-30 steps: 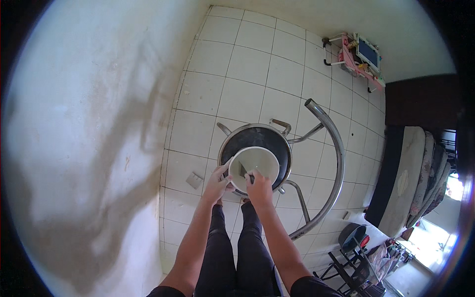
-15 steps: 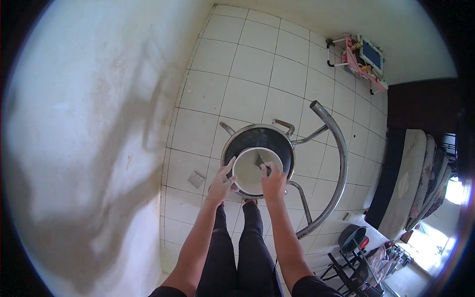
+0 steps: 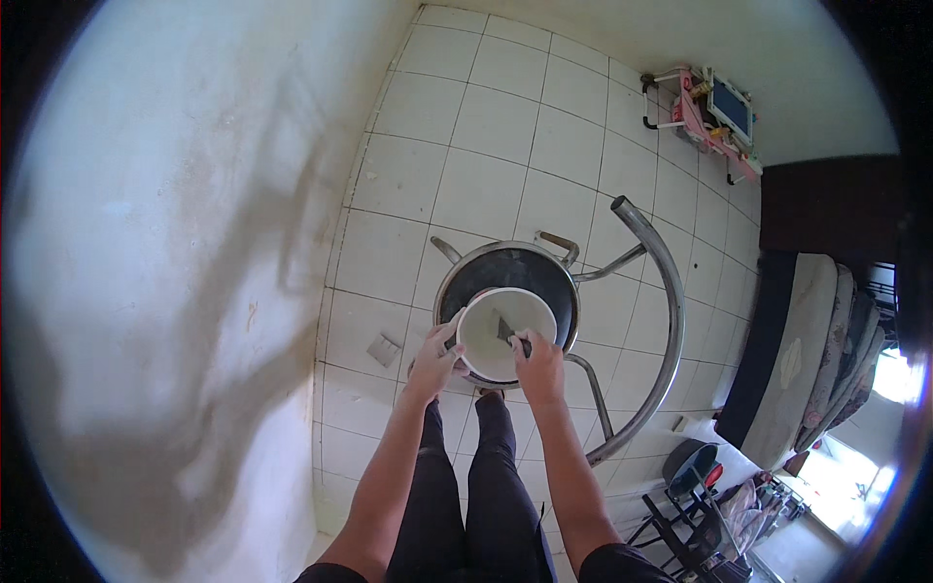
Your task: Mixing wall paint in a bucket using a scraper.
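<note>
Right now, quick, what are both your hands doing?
Left hand: closed on the left side of the white bucket.
Right hand: closed, holding the scraper with its blade inside the bucket.

The left hand (image 3: 434,360) holds a white bucket (image 3: 533,307) by its side, over the round black seat (image 3: 486,267) of a metal chair (image 3: 674,311). The right hand (image 3: 540,367) grips a scraper (image 3: 504,329), its blade inside the bucket. The floor (image 3: 389,257) has white tiles, a pink stand (image 3: 692,121) is near the far wall (image 3: 719,34), and a mattress (image 3: 795,360) lies at the right
</note>
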A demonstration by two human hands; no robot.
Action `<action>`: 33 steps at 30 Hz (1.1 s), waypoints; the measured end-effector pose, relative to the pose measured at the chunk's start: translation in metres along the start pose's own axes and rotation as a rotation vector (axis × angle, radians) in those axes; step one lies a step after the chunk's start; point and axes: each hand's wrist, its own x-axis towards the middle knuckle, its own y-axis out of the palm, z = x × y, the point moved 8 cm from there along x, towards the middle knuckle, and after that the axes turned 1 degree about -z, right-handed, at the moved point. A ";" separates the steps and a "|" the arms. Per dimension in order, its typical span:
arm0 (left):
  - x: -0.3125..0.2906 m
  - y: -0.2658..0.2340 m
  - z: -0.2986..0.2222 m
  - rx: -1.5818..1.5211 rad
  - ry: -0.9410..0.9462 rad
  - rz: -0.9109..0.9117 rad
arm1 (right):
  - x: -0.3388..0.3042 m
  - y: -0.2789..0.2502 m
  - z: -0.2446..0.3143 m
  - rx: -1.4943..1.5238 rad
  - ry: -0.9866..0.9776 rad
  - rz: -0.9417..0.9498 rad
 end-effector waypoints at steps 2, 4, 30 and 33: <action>0.000 0.001 0.002 -0.020 -0.015 0.006 | 0.005 -0.006 0.010 0.027 -0.107 -0.084; 0.001 0.001 0.001 0.031 0.029 -0.013 | 0.011 -0.010 0.008 0.012 -0.051 -0.087; -0.003 0.005 -0.007 0.045 0.065 -0.015 | 0.002 0.018 0.023 -0.008 -0.128 -0.024; -0.004 0.007 -0.003 0.082 0.112 -0.029 | 0.019 -0.002 0.020 -0.009 -0.149 -0.098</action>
